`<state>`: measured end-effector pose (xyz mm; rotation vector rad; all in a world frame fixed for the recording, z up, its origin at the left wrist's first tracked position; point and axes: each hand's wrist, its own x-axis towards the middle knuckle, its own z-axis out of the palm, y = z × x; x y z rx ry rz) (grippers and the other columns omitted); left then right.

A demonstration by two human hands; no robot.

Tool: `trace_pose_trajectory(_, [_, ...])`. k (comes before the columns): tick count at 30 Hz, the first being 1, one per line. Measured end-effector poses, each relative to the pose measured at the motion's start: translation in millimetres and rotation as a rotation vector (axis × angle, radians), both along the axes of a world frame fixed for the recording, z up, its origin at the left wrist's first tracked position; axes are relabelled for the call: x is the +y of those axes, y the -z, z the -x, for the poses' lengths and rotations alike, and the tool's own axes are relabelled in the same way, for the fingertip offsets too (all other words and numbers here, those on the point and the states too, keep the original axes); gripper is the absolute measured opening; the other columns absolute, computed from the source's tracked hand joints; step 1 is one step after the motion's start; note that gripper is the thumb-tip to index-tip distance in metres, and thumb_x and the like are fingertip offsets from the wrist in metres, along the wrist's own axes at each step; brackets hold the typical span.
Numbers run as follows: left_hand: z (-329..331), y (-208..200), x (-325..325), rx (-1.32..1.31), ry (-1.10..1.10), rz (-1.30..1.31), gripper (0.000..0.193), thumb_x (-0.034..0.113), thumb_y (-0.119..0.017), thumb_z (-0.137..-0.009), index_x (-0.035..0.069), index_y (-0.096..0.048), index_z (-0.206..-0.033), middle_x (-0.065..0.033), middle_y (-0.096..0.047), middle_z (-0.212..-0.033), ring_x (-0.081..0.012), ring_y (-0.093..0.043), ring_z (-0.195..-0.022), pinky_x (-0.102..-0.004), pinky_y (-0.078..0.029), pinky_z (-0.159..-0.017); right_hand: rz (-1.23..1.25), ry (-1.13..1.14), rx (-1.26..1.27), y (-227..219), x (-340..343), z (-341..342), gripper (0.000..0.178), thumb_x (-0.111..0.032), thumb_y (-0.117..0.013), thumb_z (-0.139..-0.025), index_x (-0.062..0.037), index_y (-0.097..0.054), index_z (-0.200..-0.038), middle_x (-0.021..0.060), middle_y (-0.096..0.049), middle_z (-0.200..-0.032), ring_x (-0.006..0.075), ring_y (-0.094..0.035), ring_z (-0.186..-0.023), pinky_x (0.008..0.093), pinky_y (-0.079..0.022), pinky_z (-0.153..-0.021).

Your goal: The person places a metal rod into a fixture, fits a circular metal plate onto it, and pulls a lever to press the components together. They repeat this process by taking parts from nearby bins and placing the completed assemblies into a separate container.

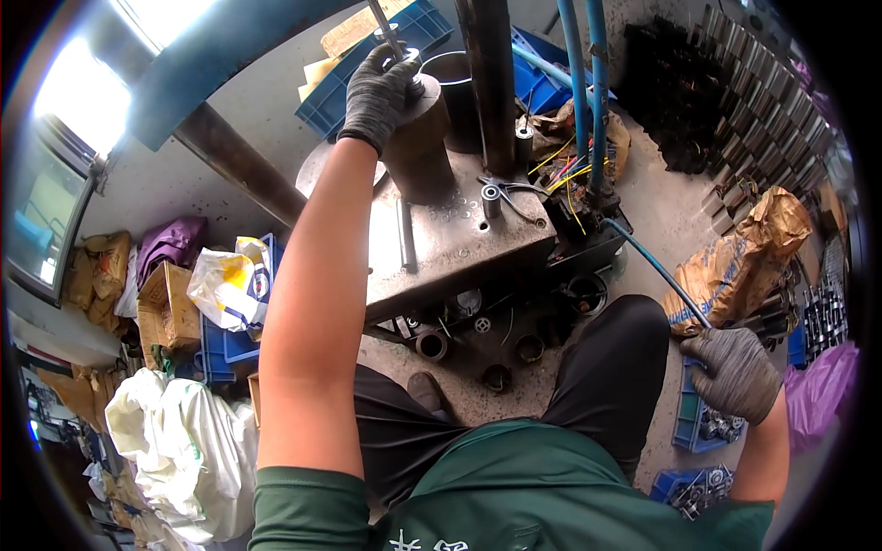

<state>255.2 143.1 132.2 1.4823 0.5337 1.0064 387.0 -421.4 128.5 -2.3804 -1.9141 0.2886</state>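
Observation:
My left hand (375, 99), in a grey knit glove, is closed around a small shiny metal part (415, 83) on top of a thick steel cylinder (418, 151). A slim steel rod (381, 20) comes down just above it. The cylinder stands on a heavy metal press table (450, 243). On the right, my gloved right hand (735, 375) grips the end of a long blue lever (654, 264). Nearer on the table lie a loose metal bar (405, 234), a small ringed metal sleeve (491, 200) and pliers (516, 188).
A dark steel column (487, 92) and blue hoses (597, 83) rise behind the table. Stacked metal tubes (767, 101) and a brown paper sack (749, 253) stand right. Blue bins of parts (695, 491) sit on the floor. White sacks (184, 450) lie left.

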Motion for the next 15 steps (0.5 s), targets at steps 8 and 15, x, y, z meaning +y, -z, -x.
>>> trace_pose_trajectory(8, [0.1, -1.3, -1.9, 0.0, -0.006, -0.008, 0.031, 0.011, -0.081, -0.093, 0.007, -0.071, -0.122, -0.0059, -0.072, -0.093, -0.0127, -0.068, -0.075, -0.0284, -0.059, -0.066, -0.081, 0.043, 0.022, -3.0, 3.1, -1.0, 0.026, -0.018, -0.069, -0.083, -0.0072, -0.077, -0.105, 0.0184, -0.07, -0.084, 0.0397, -0.07, -0.078, 0.05, -0.057, -0.075])
trace_pose_trajectory(15, [-2.8, 2.3, 3.9, -0.04, 0.029, 0.017, 0.031, 0.013, -0.081, -0.092, 0.008, -0.072, -0.121, -0.0045, -0.071, -0.091, -0.0119, -0.067, -0.074, -0.0272, -0.058, -0.067, -0.067, -0.002, 0.023, -8.3, 4.8, -4.4, 0.022, -0.016, -0.072, -0.081, -0.0052, -0.076, -0.1, 0.0171, -0.07, -0.08, 0.039, -0.07, -0.077, 0.0481, -0.057, -0.076])
